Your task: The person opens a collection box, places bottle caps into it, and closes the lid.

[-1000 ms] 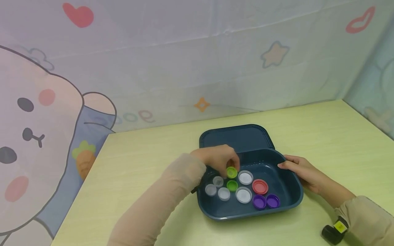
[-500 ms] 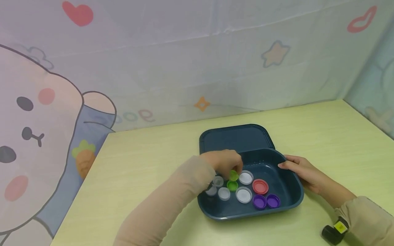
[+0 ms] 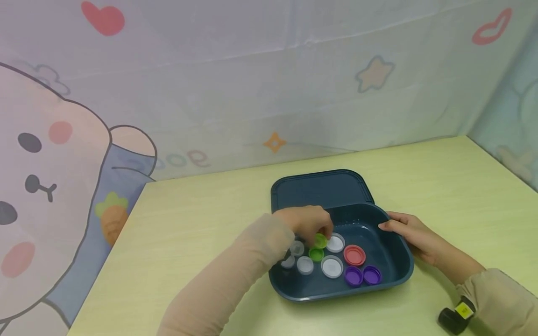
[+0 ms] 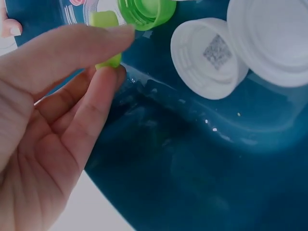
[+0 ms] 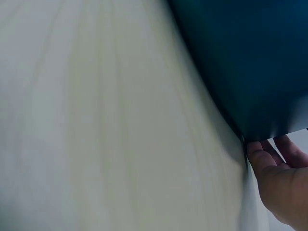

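My left hand (image 3: 306,224) reaches into the dark blue box (image 3: 388,261). Between thumb and fingers it pinches a yellow-green bottle cap (image 4: 105,19), partly hidden by the thumb in the left wrist view. Right beside that cap lies a green cap (image 3: 316,255). White caps (image 3: 332,267), translucent caps (image 3: 305,265), a red cap (image 3: 354,255) and two purple caps (image 3: 372,275) rest on the box floor. My right hand (image 3: 418,238) grips the box's right rim, thumb over the edge and fingers outside; in the right wrist view its fingertips (image 5: 255,149) touch the box's side.
A dark blue lid (image 3: 321,189) lies on the pale yellow-green table (image 3: 201,224) behind the box. Beyond the table's back edge hangs a printed cloth (image 3: 235,84). A black device with a yellow label (image 3: 457,315) sits at the right wrist.
My left hand has shifted slightly right and down with the yellow-green cap, which sits closer to the green one and a white one. My right hand keeps its hold on the rim.
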`<action>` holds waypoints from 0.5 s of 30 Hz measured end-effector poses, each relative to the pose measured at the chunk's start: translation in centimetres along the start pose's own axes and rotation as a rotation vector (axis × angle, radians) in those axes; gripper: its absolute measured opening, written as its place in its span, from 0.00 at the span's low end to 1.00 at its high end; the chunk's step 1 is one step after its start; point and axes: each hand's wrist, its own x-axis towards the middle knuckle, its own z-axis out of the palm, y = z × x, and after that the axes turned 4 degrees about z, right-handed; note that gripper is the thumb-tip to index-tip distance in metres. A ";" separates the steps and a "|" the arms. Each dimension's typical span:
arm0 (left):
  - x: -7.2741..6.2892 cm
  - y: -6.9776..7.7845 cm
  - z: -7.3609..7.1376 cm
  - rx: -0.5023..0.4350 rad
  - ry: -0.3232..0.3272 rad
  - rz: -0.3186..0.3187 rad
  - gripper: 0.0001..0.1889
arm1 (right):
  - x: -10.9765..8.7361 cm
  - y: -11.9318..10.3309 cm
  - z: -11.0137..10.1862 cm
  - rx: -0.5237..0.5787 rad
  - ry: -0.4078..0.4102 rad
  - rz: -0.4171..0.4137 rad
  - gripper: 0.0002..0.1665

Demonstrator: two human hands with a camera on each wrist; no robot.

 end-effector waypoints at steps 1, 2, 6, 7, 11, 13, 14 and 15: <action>0.0 0.0 0.0 -0.002 0.000 -0.002 0.17 | 0.0 0.0 0.0 0.001 0.000 0.000 0.38; 0.0 0.0 0.1 -0.005 0.001 -0.003 0.18 | 0.0 0.0 0.0 0.003 -0.001 -0.001 0.38; 0.1 -0.1 0.1 -0.014 0.005 -0.004 0.19 | -0.1 0.0 0.1 0.006 -0.004 -0.005 0.38; 0.1 -0.1 0.1 -0.018 0.006 -0.003 0.19 | -0.1 0.0 0.1 0.005 -0.004 -0.005 0.38; 0.0 -0.1 0.1 -0.039 0.008 -0.004 0.19 | -0.1 -0.1 0.1 0.002 -0.002 -0.003 0.39; 0.0 -0.1 0.0 -0.046 0.006 -0.008 0.19 | -0.1 -0.1 0.1 -0.002 0.000 -0.001 0.39; 0.0 -0.1 0.0 -0.046 0.005 -0.010 0.19 | -0.1 -0.1 0.1 -0.004 -0.001 -0.002 0.40; 0.0 0.0 -0.1 -0.051 0.004 -0.013 0.19 | -0.1 -0.1 0.1 -0.005 -0.001 -0.001 0.39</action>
